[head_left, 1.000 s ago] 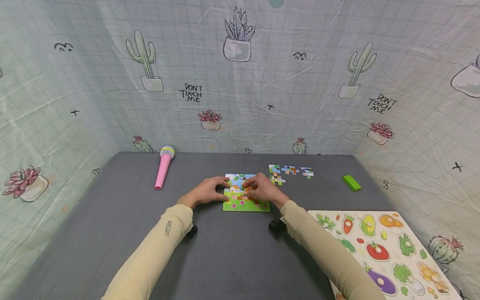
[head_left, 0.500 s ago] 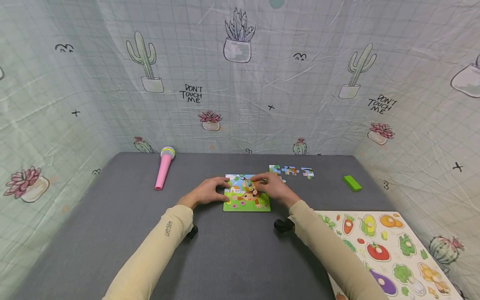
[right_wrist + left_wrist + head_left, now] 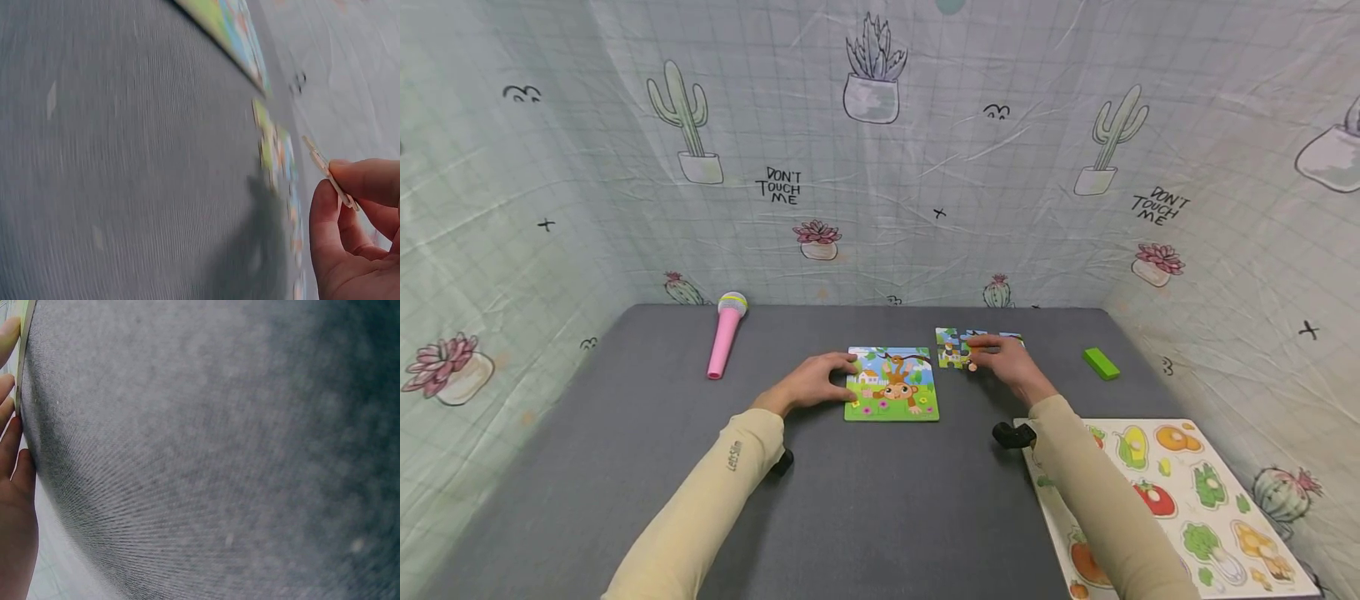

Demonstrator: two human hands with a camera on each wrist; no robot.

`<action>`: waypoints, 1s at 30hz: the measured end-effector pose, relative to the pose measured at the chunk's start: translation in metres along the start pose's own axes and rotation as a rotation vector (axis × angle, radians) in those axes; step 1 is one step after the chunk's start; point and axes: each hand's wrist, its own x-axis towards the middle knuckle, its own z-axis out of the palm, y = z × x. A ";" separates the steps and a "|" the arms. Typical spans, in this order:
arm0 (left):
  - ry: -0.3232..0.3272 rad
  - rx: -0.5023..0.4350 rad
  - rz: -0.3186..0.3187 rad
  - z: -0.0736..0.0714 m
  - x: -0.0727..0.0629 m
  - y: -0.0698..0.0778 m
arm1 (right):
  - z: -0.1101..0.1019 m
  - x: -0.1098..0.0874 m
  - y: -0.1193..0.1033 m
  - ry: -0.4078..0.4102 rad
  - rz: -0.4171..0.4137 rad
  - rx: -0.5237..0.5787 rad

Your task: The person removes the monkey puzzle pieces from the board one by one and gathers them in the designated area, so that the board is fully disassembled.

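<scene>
My left hand (image 3: 815, 381) rests at the left side of a small puzzle board (image 3: 891, 412), thumb and fingers spread, fingertips right at its edge. The board shows a monkey hanging upside down over green grass. My right hand (image 3: 1009, 364) is to the right of the board, close over several loose jigsaw pieces (image 3: 953, 356) laid in rows. In the right wrist view its thumb and fingers pinch a thin jigsaw piece (image 3: 326, 170), seen edge-on. The hand partly covers the loose pieces in the head view.
A pink toy microphone (image 3: 724, 342) lies at the back left. At the right is a green block (image 3: 1101, 363). A vegetable peg board (image 3: 1217, 433) sits at the front right, partly under the right sleeve. A patterned cloth (image 3: 880, 208) hangs behind the table.
My right hand has moved from over the puzzle board to the right, over the loose pieces, uncovering the monkey picture. The left hand has stayed in place.
</scene>
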 end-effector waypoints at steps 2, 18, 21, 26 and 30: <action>0.001 -0.004 0.004 0.000 0.000 0.000 | -0.008 0.001 0.006 0.019 0.019 -0.008; -0.003 -0.010 -0.005 -0.001 -0.002 0.002 | -0.022 0.008 0.022 -0.010 0.015 -0.082; -0.003 -0.009 -0.003 -0.001 -0.001 0.002 | -0.020 0.010 0.022 0.007 0.012 -0.103; -0.004 -0.011 0.002 -0.001 -0.001 0.002 | -0.018 0.011 0.021 0.042 -0.001 -0.180; -0.005 -0.018 0.002 -0.001 -0.002 0.002 | -0.017 0.012 0.020 0.053 -0.006 -0.263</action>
